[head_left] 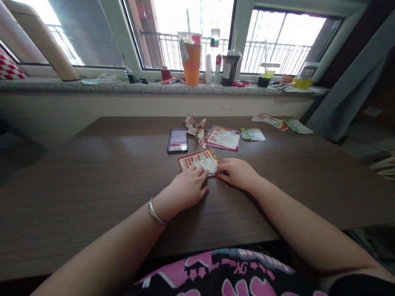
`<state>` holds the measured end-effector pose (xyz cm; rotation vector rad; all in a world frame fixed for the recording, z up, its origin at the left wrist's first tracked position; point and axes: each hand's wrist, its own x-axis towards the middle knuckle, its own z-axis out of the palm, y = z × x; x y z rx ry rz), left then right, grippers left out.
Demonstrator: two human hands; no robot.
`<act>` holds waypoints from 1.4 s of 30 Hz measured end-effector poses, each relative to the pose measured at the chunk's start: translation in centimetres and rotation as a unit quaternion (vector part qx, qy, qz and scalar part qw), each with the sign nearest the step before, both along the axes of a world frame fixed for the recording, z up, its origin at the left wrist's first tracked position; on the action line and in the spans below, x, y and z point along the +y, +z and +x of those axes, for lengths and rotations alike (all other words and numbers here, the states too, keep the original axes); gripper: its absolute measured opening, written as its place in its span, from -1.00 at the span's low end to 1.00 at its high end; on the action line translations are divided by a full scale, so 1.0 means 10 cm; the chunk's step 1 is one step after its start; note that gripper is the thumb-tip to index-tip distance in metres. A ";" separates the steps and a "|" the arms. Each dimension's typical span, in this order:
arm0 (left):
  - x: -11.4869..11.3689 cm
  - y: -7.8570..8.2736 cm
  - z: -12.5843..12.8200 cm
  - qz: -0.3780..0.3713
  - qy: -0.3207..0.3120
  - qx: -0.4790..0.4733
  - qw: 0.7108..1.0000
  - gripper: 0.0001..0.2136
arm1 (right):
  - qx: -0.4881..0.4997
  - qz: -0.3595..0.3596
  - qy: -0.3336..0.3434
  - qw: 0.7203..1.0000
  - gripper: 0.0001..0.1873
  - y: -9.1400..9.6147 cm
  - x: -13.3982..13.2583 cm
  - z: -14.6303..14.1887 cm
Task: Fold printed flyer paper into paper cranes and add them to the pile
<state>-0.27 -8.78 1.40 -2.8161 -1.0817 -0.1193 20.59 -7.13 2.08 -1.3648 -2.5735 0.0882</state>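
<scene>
On the tabletop (89,190): a red-and-white leaflet (198,162) lies flat just ahead of both hands (it looks folded, though the fingers hide its near edge).
Left hand (186,188): fingers (195,173) closed together, pressing down on the leaflet's near edge; a silver bangle (155,212) circles the wrist.
Right hand (237,173): fingers (221,173) pinched on the leaflet's right corner.
Beyond the leaflet: a phone (177,140) with a blurred screen, a folded paper crane (195,131), a second leaflet (223,137) and a small stack of green cards (253,134).
Windowsill (150,87): an orange cup (192,66), a dark cup (229,69), pens (169,81) and a white bottle (208,69).
</scene>
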 end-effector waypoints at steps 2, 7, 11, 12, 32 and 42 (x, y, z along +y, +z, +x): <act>0.00 -0.01 0.01 0.008 0.000 0.004 1.000 -0.63 | 0.003 -0.005 0.001 1.000 -0.84 0.00 0.01 0.00; -0.01 0.01 0.01 0.007 -0.008 0.003 1.000 -0.65 | 0.005 -0.011 0.005 1.000 -0.83 -0.02 0.03 0.01; -0.01 0.01 -0.01 -0.005 -0.011 -0.013 1.000 -0.66 | -0.010 -0.013 0.012 1.000 -0.80 -0.01 0.03 0.02; -0.01 0.00 -0.01 -0.006 -0.010 -0.015 1.000 -0.65 | -0.015 -0.013 0.014 1.000 -0.79 0.00 0.03 0.02; -0.02 0.02 -0.02 -0.039 -0.009 -0.036 0.999 -0.60 | -0.053 -0.034 0.033 0.997 -0.78 0.12 -0.02 0.07; -0.01 0.04 -0.02 -0.039 -0.003 -0.025 0.999 -0.59 | -0.126 -0.054 -0.061 0.989 -0.76 0.22 -0.07 0.06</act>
